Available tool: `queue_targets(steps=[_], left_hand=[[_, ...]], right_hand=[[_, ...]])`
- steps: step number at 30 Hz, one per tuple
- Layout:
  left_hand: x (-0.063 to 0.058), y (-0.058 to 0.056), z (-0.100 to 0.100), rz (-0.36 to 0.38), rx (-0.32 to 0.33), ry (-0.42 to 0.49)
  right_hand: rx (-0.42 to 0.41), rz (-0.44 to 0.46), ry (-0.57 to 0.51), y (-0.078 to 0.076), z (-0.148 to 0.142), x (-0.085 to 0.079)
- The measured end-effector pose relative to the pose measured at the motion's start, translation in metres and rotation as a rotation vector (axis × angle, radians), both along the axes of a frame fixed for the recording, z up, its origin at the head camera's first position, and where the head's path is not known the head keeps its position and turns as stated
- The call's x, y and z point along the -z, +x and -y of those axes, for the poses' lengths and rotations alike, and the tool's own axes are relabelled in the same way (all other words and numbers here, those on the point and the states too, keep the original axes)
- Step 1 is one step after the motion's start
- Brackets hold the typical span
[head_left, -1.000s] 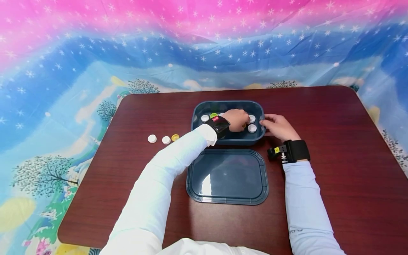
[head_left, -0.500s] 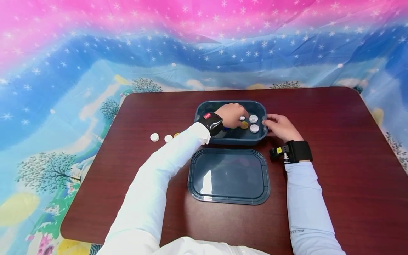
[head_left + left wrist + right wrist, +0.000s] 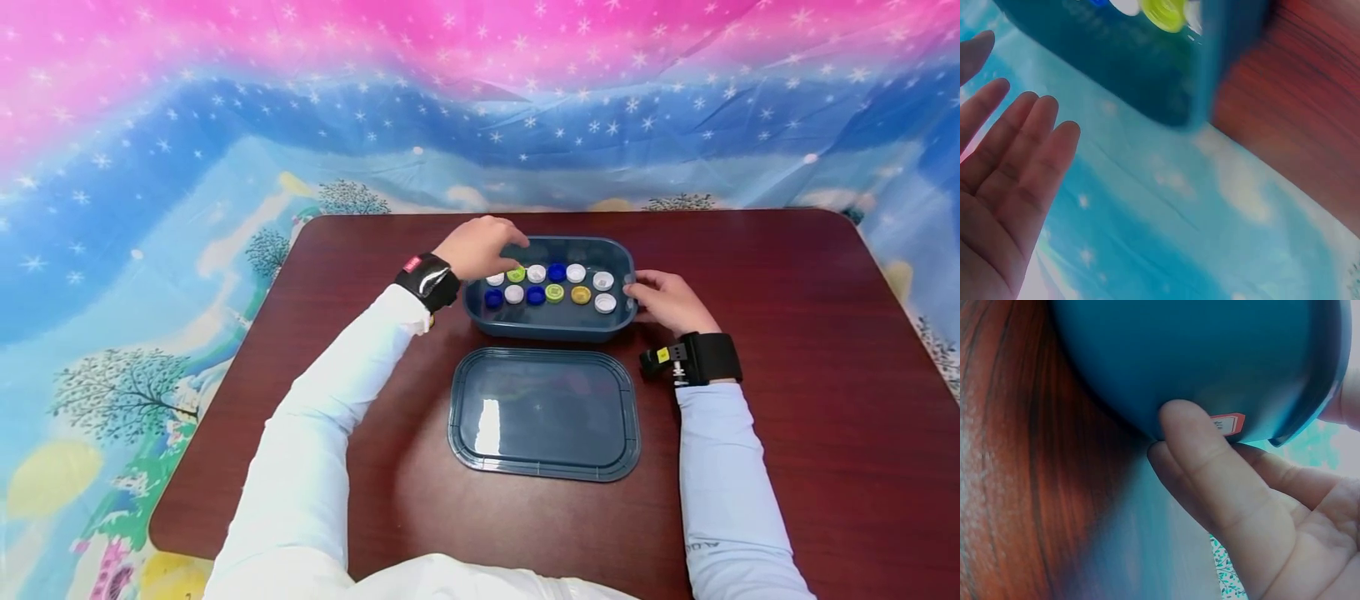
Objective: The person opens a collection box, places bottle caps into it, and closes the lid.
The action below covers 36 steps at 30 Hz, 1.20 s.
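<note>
A dark blue-grey plastic box (image 3: 551,330) holds several bottle caps lying in two rows, among them a yellow cap (image 3: 581,295), a blue cap (image 3: 557,272), a green cap (image 3: 554,292) and a white cap (image 3: 604,303). Over the box's left end is my left hand (image 3: 480,248), and the left wrist view shows its fingers (image 3: 1035,169) extended with nothing in them. At the opposite end my right hand (image 3: 672,302) grips the box, thumb over the rim and fingers against the outer wall, beside a small red-edged label (image 3: 1229,424).
The box's dark lid (image 3: 544,412) lies flat on the reddish-brown table (image 3: 810,350), just in front of the box. A yellow cap (image 3: 431,322) peeks out beside my left wrist; the forearm covers the area beside it. A patterned cloth (image 3: 525,125) hangs behind the table.
My left hand has lifted from the middle of the box and moved left to its left end, uncovering the rows of caps. My right hand has stayed at the right end.
</note>
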State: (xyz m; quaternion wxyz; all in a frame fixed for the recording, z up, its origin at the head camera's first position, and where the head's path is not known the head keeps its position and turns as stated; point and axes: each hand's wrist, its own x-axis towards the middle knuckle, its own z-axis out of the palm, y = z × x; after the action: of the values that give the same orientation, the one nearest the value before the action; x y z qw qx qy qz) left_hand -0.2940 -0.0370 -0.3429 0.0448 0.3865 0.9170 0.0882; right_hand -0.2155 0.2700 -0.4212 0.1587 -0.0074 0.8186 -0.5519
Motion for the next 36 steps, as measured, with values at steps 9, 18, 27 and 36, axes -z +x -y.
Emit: queue_targets(steps=[9, 18, 27, 36], left_hand=[[-0.006, 0.006, 0.06, -0.008, -0.101, 0.03], [0.003, 0.016, 0.123, 0.056, -0.242, 0.064], [0.028, 0.032, 0.175, 0.157, -0.401, 0.075], [0.054, 0.041, 0.199, 0.209, -0.492, 0.051]], right_hand=[[0.005, 0.004, 0.002, -0.001, 0.001, 0.002], [0.015, 0.003, 0.009, 0.0, 0.002, 0.0], [0.014, 0.01, 0.007, -0.002, 0.002, 0.0], [0.015, 0.015, 0.008, -0.002, 0.003, 0.0]])
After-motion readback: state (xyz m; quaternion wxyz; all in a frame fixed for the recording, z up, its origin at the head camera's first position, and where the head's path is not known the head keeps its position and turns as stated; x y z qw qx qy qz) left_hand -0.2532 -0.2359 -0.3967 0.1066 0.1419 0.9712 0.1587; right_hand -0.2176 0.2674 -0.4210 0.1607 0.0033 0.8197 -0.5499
